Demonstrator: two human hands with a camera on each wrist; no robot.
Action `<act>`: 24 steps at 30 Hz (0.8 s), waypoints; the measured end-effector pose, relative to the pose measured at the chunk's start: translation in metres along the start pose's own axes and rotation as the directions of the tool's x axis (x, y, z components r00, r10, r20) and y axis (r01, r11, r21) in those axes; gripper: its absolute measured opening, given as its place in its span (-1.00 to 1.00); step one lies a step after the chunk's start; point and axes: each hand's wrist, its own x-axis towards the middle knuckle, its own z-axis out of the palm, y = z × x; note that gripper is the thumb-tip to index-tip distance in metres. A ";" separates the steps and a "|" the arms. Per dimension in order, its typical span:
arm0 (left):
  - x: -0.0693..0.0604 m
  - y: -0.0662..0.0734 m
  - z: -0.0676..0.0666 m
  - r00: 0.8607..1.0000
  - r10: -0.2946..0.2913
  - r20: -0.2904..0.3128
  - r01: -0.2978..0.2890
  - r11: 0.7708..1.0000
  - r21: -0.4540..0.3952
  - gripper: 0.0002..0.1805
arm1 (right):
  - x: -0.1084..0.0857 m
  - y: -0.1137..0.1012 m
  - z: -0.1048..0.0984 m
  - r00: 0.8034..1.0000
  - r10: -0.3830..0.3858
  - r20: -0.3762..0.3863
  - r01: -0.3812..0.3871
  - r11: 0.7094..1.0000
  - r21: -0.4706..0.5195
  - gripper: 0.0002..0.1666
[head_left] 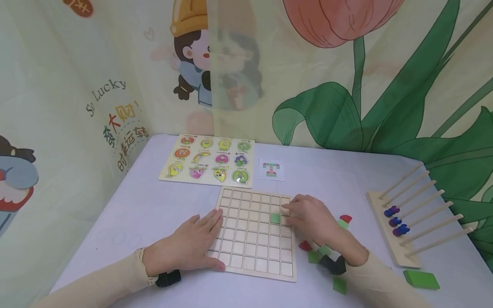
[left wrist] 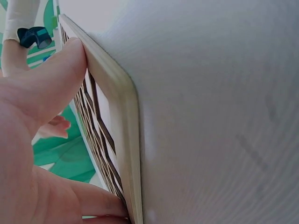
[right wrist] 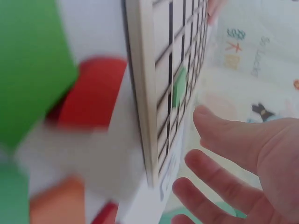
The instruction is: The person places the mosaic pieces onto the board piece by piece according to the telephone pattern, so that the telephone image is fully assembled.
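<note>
A square wooden grid board (head_left: 246, 237) lies flat on the white table. My left hand (head_left: 188, 246) rests on its left edge with fingers straight. In the left wrist view the thumb (left wrist: 65, 65) touches the board's rim (left wrist: 124, 107). One green square tile (head_left: 275, 218) lies in a cell near the right side. Beside that tile my right hand (head_left: 313, 218) hovers at the board's right edge. The right wrist view shows its thumb (right wrist: 229, 133) and fingers apart, with nothing between them; the green tile (right wrist: 179, 87) stays on the grid.
Loose red pieces (head_left: 305, 246) and green pieces (head_left: 340, 285) lie under and around my right forearm. Behind the board are a fruit puzzle (head_left: 209, 182) and a small pattern card (head_left: 271, 170). A wooden peg stand (head_left: 390, 239) with dark beads (head_left: 395, 221) and a green block (head_left: 421, 279) stand right.
</note>
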 end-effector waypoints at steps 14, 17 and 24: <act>0.001 -0.001 0.003 1.000 -0.009 0.005 0.009 1.000 0.003 0.30 | -0.019 0.047 -0.014 0.977 0.212 -0.027 -0.213 0.977 -0.023 -0.57; 0.001 0.000 0.003 1.000 -0.015 0.010 0.015 1.000 -0.004 0.30 | -0.020 0.054 -0.011 0.979 0.198 -0.049 -0.200 0.978 -0.050 -0.59; 0.001 0.000 0.002 1.000 -0.014 0.011 0.014 1.000 0.001 0.29 | -0.021 0.062 -0.009 0.977 0.202 -0.065 -0.208 0.975 -0.085 -0.55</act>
